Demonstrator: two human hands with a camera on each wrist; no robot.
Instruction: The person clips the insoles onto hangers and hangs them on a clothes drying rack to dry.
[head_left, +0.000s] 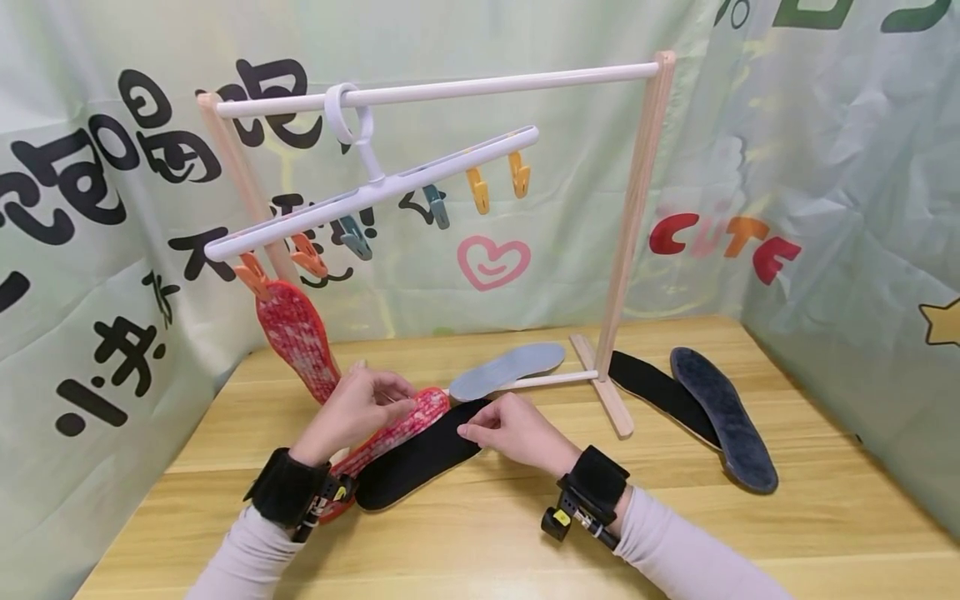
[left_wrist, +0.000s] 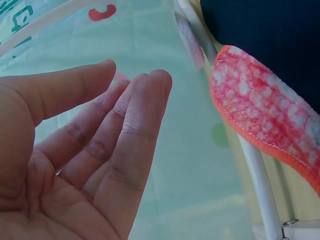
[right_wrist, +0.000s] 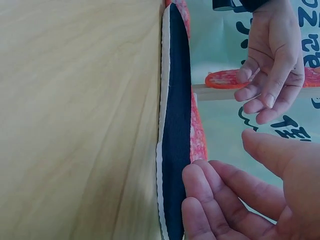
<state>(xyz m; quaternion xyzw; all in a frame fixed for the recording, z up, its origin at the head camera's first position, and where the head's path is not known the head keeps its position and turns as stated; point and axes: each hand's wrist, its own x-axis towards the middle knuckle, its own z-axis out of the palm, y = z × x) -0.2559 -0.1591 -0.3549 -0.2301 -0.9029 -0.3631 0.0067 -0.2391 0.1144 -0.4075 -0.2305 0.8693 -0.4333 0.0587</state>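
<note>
My left hand (head_left: 360,408) hovers over a red-and-white patterned insole (head_left: 408,427) on the table, thumb and fingers apart with nothing between them. A black insole (head_left: 420,458) overlaps that red one. At the black insole's right end is my right hand (head_left: 517,429); in the right wrist view its fingertips (right_wrist: 197,177) are at the insole's edge, the thumb held away. Whether they touch it I cannot tell. Another red insole (head_left: 296,337) hangs from an orange clip (head_left: 253,275) at the low left end of a tilted white hanger (head_left: 375,192).
The hanger hooks over the white bar of a wooden rack (head_left: 637,208). Orange, blue and yellow clips (head_left: 478,192) hang along it. A grey-blue insole (head_left: 510,369) lies at the rack's base. To the right, a dark grey insole (head_left: 723,417) overlaps another black insole (head_left: 660,396).
</note>
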